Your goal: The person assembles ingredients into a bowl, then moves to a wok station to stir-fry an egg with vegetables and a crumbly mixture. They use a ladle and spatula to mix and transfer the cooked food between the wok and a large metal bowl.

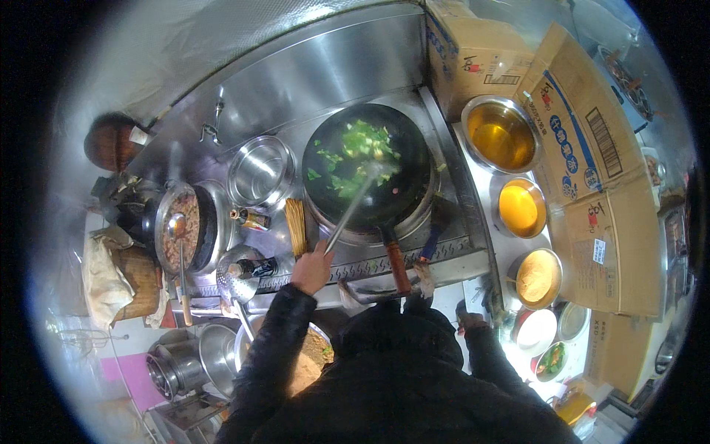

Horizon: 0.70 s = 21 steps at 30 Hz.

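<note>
My left hand [312,270] grips the handle of a long metal cooking utensil [350,213]. Its far end lies among the food in a black wok [327,205], where blur hides its shape. Chopped green vegetables [363,141] with paler pieces lie in the wok. The wok's wooden handle [397,266] points toward me, with neither hand on it. My right hand [471,321] is low at my right side, by the stove's front edge; its fingers look curled, but whether they hold anything cannot be told. A bamboo wok brush [295,227] lies left of the wok.
Left stand a clear-looking round basin [260,171], small bottles [252,220], a perforated skimmer [236,272] and a pan of minced food [188,222] with a ladle. Right are a bowl of oil [502,133], bowls of orange liquid [521,206] and tan powder [537,277], and cardboard boxes [588,139].
</note>
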Each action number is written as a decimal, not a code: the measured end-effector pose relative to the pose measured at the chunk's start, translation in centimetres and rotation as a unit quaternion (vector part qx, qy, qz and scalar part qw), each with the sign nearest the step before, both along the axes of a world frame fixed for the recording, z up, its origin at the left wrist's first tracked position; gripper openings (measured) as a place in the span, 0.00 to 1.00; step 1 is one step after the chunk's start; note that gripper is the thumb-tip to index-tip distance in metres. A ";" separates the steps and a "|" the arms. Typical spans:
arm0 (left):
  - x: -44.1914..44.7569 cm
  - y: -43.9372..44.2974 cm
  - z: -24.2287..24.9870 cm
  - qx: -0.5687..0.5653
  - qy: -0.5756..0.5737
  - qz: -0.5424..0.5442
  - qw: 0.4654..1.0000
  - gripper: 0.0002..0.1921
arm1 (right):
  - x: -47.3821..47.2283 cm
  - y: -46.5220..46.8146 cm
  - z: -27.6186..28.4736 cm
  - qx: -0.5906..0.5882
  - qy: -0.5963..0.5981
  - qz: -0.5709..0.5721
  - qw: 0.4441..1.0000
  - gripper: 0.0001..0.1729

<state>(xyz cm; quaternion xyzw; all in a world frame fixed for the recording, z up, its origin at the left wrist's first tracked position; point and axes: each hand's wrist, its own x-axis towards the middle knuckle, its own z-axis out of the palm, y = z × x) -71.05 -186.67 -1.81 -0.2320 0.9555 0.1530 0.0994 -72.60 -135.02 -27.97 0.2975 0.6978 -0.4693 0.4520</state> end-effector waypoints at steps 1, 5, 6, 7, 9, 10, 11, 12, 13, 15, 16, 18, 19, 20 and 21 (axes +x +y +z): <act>1.1 -0.3 0.9 0.023 -0.023 -0.017 0.999 0.18 | -0.5 -0.3 0.6 -0.011 0.008 -0.026 1.000 0.20; 5.0 -5.6 5.0 0.045 0.015 -0.071 0.996 0.17 | -1.6 -0.8 1.8 -0.043 0.112 -0.038 0.992 0.21; 4.6 -6.3 4.8 0.007 0.018 -0.057 0.998 0.17 | -1.3 -0.6 1.6 -0.035 0.132 0.018 0.991 0.20; 3.8 -6.8 4.2 -0.026 0.013 -0.033 0.999 0.17 | -0.8 -0.4 1.2 -0.027 0.146 0.088 0.985 0.19; 0.3 -5.5 1.3 -0.045 0.033 0.023 0.998 0.18 | 0.5 0.2 -0.1 0.020 0.141 0.190 0.971 0.18; -1.4 -4.4 -0.3 -0.023 0.076 0.014 0.997 0.18 | 1.1 0.4 -0.8 -0.001 0.114 0.160 0.981 0.17; -3.2 -2.6 -1.9 -0.081 0.105 0.008 0.991 0.16 | 1.7 0.5 -1.5 0.001 0.054 0.094 0.994 0.17; -4.1 -1.5 -2.8 -0.040 0.118 0.016 0.992 0.15 | 2.1 0.7 -2.0 0.017 -0.022 0.030 0.999 0.17; -4.7 -0.5 -3.3 0.009 0.112 0.019 0.993 0.15 | 2.2 0.7 -2.3 0.008 -0.016 -0.002 1.000 0.17; -3.5 0.0 -2.0 0.041 0.077 -0.004 0.996 0.15 | 2.0 0.8 -1.9 0.016 -0.030 -0.065 0.997 0.16; -2.3 -0.4 -0.6 0.061 0.071 -0.025 0.995 0.15 | 1.6 1.0 -1.2 0.001 0.048 0.032 0.998 0.17; 1.4 -2.9 3.6 0.059 0.022 -0.060 0.996 0.17 | 0.3 0.2 0.9 -0.027 0.059 -0.027 0.997 0.19; 3.0 -4.5 5.6 0.069 0.037 -0.096 0.992 0.17 | -0.4 -0.7 2.2 -0.011 0.050 -0.056 0.997 0.20; 3.8 -6.2 7.1 0.046 0.000 -0.102 0.994 0.17 | -1.3 -1.7 3.6 -0.005 0.169 0.121 0.978 0.23; 4.5 -7.8 8.4 0.058 0.011 -0.121 0.991 0.16 | -1.9 -3.4 5.0 -0.044 0.097 -0.003 0.994 0.23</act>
